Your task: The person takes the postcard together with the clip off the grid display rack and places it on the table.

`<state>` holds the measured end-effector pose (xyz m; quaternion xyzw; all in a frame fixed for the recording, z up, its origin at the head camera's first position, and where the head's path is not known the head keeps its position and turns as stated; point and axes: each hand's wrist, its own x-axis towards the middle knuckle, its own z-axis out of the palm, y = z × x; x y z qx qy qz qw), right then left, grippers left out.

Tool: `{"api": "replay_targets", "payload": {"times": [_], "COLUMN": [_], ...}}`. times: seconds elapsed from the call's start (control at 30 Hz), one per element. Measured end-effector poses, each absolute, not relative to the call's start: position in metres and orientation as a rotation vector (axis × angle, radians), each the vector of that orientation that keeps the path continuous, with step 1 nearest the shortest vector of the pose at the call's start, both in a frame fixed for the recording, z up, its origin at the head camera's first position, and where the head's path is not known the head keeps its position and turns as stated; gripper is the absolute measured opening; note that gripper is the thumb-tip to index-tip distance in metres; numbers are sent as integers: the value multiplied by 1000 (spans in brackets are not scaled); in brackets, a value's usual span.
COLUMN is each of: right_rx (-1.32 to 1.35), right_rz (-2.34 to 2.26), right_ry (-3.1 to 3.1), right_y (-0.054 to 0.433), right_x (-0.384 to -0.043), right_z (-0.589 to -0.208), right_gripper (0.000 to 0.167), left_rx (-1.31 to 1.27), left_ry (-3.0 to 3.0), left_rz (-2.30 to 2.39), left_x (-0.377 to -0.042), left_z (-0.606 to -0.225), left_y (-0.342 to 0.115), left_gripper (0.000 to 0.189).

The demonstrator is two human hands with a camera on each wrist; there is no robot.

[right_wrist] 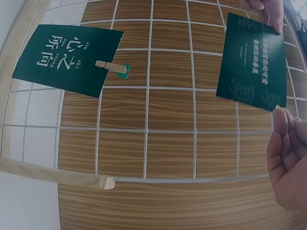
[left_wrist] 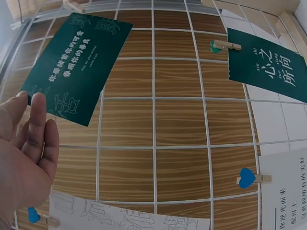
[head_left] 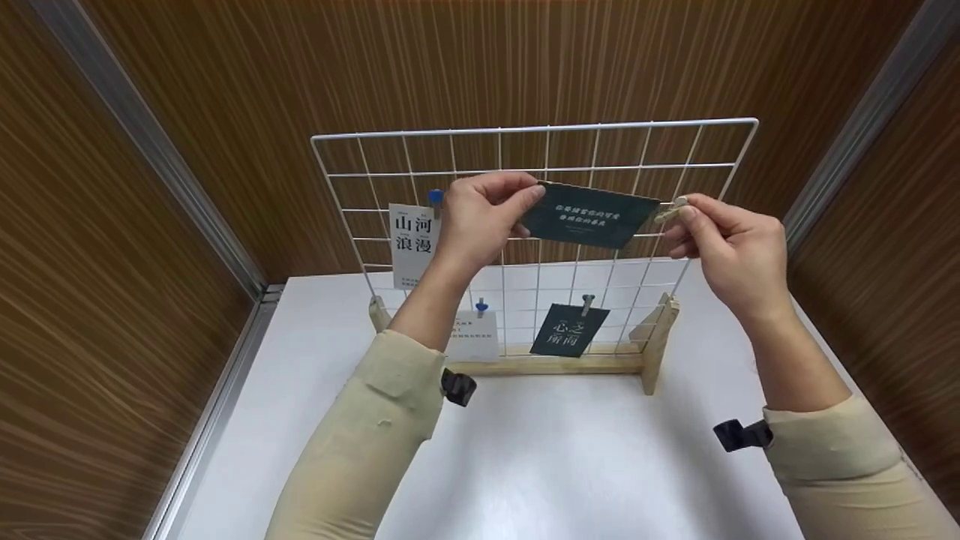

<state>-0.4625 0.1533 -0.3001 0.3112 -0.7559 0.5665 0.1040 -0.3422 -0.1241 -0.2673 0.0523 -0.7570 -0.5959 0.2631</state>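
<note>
My left hand (head_left: 480, 217) pinches the left end of a dark green card (head_left: 589, 217) with white lettering, held up in front of a white wire grid (head_left: 525, 130). At the card's right end, my right hand (head_left: 742, 251) pinches a small wooden clothespin (head_left: 667, 215) between thumb and forefinger. In the left wrist view, the same card (left_wrist: 79, 67) is tilted, its lower corner between the left fingertips. The right wrist view has the right fingers at a card corner; whether the clothespin grips the card there I cannot tell.
A second green card (head_left: 570, 330) hangs low on the grid by a clothespin (head_left: 587, 304). White cards hang at left (head_left: 411, 240) and below (head_left: 474, 335), with blue heart clips. Wooden feet (head_left: 658, 345) hold the grid on a white table (head_left: 570, 457); wood-grain panels surround it.
</note>
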Motion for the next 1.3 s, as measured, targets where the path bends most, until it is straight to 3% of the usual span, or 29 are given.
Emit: {"api": "replay_targets", "payload": {"times": [0.7,1.3], "right_rx": [857,707], "right_rz": [1731,1837], "right_ry": [-2272,-2448], "right_y": [182,210], "right_x": [-462,-456], "right_z": [-341,-399], "right_gripper": [26,34], "left_rx": [180,544], "left_ry": [-1896,-1839], "left_rz": [-1647,-1670], "left_x": [-271,-197], "left_z": [-310,-365], "left_y": [-167,-199], "left_gripper": [12,18]}}
